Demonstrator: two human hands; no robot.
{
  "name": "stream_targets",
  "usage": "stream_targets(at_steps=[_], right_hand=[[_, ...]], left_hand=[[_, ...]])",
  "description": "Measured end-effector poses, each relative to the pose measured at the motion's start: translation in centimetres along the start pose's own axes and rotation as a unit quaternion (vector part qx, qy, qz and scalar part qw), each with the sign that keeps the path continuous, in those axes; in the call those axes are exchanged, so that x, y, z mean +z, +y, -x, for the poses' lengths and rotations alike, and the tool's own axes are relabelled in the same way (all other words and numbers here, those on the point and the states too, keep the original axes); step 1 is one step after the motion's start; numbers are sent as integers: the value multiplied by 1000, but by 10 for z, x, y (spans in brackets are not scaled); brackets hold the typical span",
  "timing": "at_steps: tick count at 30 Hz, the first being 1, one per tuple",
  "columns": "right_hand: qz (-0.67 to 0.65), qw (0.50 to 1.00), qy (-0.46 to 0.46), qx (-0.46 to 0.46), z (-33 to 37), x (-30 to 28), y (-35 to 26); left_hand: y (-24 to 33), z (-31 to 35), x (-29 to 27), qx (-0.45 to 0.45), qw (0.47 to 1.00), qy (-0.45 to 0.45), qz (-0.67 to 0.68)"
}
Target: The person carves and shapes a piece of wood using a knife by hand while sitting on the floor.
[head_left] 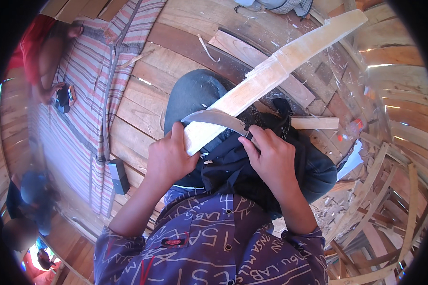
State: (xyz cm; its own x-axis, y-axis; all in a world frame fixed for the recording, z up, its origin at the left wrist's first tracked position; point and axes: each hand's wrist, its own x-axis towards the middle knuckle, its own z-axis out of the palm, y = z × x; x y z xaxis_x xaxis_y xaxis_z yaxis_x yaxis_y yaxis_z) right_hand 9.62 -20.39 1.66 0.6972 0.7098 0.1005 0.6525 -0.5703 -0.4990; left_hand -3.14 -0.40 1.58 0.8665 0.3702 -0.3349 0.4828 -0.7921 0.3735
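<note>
A long pale wooden plank [266, 78] lies slantwise across my bent legs, its near end at my lap and its far end up to the right. A knife with a curved blade [214, 118] rests across the plank near that close end. My left hand [171, 152] is closed at the plank's near end, with a finger up beside the blade's tip. My right hand [271, 154] is closed round the knife's handle, which the fingers mostly hide. Rough, shaved patches show on the plank. Dark cloth [228, 161] is bunched under the knife.
Shavings and offcuts litter the wooden floor [133, 118], with a loose board [252, 57] beyond my knees. A striped mat [88, 137] spreads at left, a dark box [119, 175] at its edge. Another person in red [33, 52] sits there. Wooden framing [385, 199] stands at right.
</note>
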Motion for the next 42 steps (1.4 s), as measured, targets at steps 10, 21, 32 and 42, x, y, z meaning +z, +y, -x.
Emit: stream_targets(at_steps=[10,21,32,42], right_hand=[[20,999,34,22,16,0,8],[-114,984,61,124,22,-9,10],[63,991,111,30,-26,-24,59],[8,1000,7,-29,-16,2,24]], left_hand=[[4,2,-2,-16,1000,5,10],[2,-1,5,-26,1000,11,13],[4,0,1,-21,1000,9,11],[-2,-3,6,-18,1000,15,7]])
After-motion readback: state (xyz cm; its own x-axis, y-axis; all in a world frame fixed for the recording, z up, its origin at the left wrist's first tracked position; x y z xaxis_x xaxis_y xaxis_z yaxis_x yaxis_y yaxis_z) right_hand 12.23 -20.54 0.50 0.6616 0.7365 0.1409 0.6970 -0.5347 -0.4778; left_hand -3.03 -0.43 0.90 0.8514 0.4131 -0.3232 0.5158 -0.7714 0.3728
